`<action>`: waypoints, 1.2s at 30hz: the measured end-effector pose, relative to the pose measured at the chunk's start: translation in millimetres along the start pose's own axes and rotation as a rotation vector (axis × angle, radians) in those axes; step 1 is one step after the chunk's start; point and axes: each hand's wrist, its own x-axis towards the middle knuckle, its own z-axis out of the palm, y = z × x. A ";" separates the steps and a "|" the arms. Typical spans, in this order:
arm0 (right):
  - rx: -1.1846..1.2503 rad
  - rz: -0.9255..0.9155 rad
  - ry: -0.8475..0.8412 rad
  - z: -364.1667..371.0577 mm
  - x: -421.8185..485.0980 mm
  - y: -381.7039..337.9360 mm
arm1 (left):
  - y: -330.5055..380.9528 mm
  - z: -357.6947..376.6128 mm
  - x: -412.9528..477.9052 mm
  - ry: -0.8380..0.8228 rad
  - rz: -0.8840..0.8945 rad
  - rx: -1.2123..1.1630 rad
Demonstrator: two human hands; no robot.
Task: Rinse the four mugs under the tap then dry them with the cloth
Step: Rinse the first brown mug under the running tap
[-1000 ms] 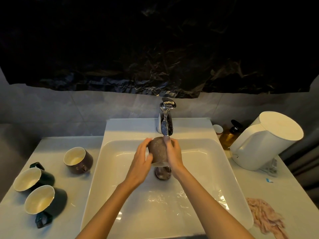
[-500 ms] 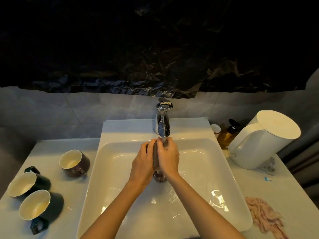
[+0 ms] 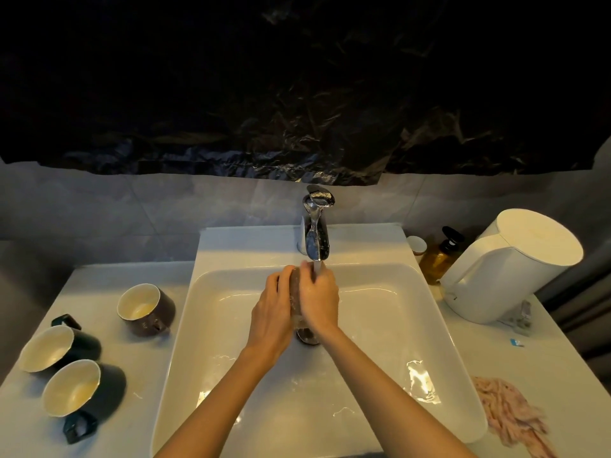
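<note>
Now we hold one brown mug (image 3: 295,292) under the one tap (image 3: 315,233), left grip (image 3: 271,312) and right grip (image 3: 319,299) both clamped round it. Three other mugs (image 3: 145,307) sit on the bench (image 3: 99,276) leftward, one cloth (image 3: 506,414) rightward.

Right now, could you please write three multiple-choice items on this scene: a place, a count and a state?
1. Where does the pink cloth lie? A. on the counter right of the sink B. on the floor C. inside a mug
2. How many mugs sit left of the sink? A. two B. three C. four
3. What is the tap doing? A. off B. running C. covered by cloth
Answers: 1 A, it lies beside the sink; 2 B, three show there; 3 B, water falls where the left hand and right hand grip the held mug.
</note>
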 end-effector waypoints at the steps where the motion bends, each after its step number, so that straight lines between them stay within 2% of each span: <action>1: 0.067 0.110 -0.023 -2.3 7.3 -2.5 | -0.1 -1.2 -0.7 0.004 -0.007 0.000; 4: 0.281 0.314 -0.137 -9.7 21.6 -7.9 | -0.5 -5.6 -3.2 0.060 -0.046 -0.068; 7: 0.529 0.379 -0.210 -10.6 7.5 -12.5 | 2.0 -6.6 -3.2 0.113 -0.123 -0.290; 9: 0.587 0.390 -0.228 -8.4 -1.7 -10.9 | 0.2 -5.0 -1.7 0.127 -0.187 -0.411; 14: 0.407 0.164 -0.175 -6.7 -3.1 3.5 | -4.9 -7.6 2.2 0.050 -0.130 -0.234; 16: 0.304 0.027 -0.127 -6.9 -8.3 6.4 | 1.5 -7.1 1.8 0.013 -0.090 -0.231; 18: 0.149 -0.035 -0.085 -9.3 -12.5 7.5 | 9.3 -5.9 -1.3 -0.038 -0.080 -0.249; 20: 0.050 0.001 -0.038 -14.0 -14.1 6.1 | 12.9 -4.1 -4.6 -0.059 -0.109 -0.307; 22: 0.088 0.092 -0.017 -18.1 -9.9 2.0 | 16.2 -4.1 -8.6 -0.065 -0.143 -0.366; 25: 0.120 0.259 -0.060 -15.7 8.4 0.0 | 14.4 -1.4 -11.8 -0.050 -0.080 -0.256; 28: 0.314 0.438 -0.106 -11.5 20.7 0.6 | 9.1 1.6 -9.1 -0.025 -0.072 -0.192; 29: 0.327 0.420 -0.102 -9.2 17.6 1.6 | 9.2 0.7 -6.6 -0.012 -0.083 -0.196; 33: 0.053 -0.007 -0.056 -6.9 -12.6 0.3 | 10.7 -3.9 2.8 -0.008 -0.112 -0.239; 34: 0.046 -0.034 -0.023 -8.7 -12.1 -1.8 | 11.5 -4.7 2.6 -0.018 -0.088 -0.227; 36: 0.099 0.103 -0.029 -9.4 5.4 -3.4 | 9.8 -4.0 0.4 -0.025 -0.016 -0.148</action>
